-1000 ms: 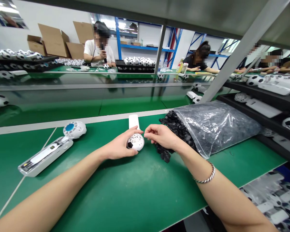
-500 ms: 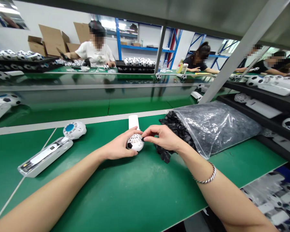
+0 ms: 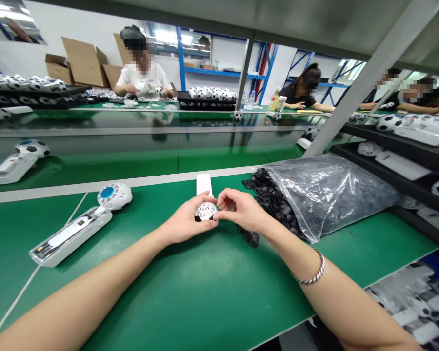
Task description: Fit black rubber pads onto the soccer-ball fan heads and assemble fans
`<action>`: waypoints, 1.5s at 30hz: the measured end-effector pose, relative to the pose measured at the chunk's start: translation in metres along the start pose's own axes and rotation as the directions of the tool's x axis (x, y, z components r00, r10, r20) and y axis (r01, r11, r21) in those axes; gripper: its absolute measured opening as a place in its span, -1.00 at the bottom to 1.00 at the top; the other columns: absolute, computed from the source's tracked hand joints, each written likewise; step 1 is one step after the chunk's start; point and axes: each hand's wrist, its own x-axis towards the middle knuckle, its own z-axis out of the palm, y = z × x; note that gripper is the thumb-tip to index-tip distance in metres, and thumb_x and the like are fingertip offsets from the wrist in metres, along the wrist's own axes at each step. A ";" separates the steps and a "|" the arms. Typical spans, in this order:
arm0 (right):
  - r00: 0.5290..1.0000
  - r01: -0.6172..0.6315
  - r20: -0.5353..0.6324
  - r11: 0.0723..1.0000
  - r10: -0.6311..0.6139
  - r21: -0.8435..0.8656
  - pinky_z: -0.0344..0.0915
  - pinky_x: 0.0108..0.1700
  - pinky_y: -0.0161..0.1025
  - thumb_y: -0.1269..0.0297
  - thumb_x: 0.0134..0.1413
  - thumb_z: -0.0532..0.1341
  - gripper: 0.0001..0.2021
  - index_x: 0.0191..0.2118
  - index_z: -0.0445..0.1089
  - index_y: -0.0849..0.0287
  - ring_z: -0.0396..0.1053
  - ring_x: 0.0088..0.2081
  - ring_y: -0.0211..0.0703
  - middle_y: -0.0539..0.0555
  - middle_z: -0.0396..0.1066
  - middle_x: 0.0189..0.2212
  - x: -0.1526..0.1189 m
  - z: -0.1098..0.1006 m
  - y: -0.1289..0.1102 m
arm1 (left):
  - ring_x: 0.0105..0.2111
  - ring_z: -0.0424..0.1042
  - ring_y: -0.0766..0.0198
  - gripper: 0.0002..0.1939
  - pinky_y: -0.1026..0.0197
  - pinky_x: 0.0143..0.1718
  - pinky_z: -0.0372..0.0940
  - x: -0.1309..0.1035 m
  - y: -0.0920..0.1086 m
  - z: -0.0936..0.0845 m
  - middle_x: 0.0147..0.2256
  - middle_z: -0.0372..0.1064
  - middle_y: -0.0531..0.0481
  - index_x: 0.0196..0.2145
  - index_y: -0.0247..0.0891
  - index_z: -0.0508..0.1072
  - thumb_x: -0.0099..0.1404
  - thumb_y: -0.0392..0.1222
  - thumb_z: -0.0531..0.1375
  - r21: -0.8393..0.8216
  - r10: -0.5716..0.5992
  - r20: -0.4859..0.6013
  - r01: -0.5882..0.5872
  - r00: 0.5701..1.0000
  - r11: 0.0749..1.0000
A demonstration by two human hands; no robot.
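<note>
My left hand (image 3: 186, 220) is wrapped round the ball-shaped head of a white handheld fan (image 3: 206, 210), styled like a football with an open grille. The fan's white handle (image 3: 204, 185) lies pointing away from me on the green table. My right hand (image 3: 237, 209) is closed in a pinch at the right side of the ball, a small black piece (image 3: 212, 217) showing at its fingertips. Beside that hand, many black pieces (image 3: 274, 200) spill from a clear plastic bag (image 3: 336, 195). Another fan (image 3: 73, 234) with a blue disc lies to my left.
Beyond the white table edge runs a shiny green conveyor belt (image 3: 139, 156) carrying several fans. Stacked black trays (image 3: 380, 168) of fans stand at right, near a slanted metal post (image 3: 351, 107). Co-workers (image 3: 146, 78) sit across the belt.
My right fingertips have moved slightly down along the ball's right side, and the ball has turned in my left hand. A fan on the belt at left has shifted right.
</note>
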 end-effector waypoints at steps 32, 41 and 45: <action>0.973 -0.206 0.161 0.941 0.166 0.268 0.13 -0.42 -0.35 0.26 -0.12 0.26 -0.83 -0.50 0.28 0.22 0.18 -0.51 -0.35 -0.08 0.25 -0.56 0.002 0.002 0.003 | 0.18 -0.06 0.05 -0.51 0.02 0.15 -0.10 0.001 -0.003 0.003 0.15 0.02 -0.11 -0.04 -0.18 0.24 0.05 -0.15 0.22 -0.064 -0.013 -0.003 0.013 1.000 0.998; 0.967 -0.249 0.151 0.888 0.206 0.387 0.15 -0.41 -0.36 0.37 -0.17 0.27 -0.86 -0.52 0.27 0.23 0.23 -0.51 -0.37 -0.09 0.29 -0.58 0.004 0.006 0.003 | 0.07 0.16 0.04 -0.59 0.06 0.05 0.06 0.002 0.000 0.007 0.13 0.03 -0.10 -0.14 -0.21 0.28 0.01 -0.20 0.22 -0.187 -0.074 -0.029 0.067 0.997 0.980; 0.972 -0.231 0.118 0.929 0.205 0.290 0.15 -0.41 -0.36 0.37 -0.15 0.25 -0.90 -0.51 0.30 0.22 0.23 -0.50 -0.36 -0.07 0.31 -0.57 0.001 0.006 -0.002 | 0.06 0.16 0.05 -0.58 0.07 0.04 0.06 0.002 -0.001 0.007 0.08 0.10 -0.10 -0.13 -0.21 0.27 0.01 -0.20 0.23 -0.160 -0.044 -0.054 0.035 0.998 0.987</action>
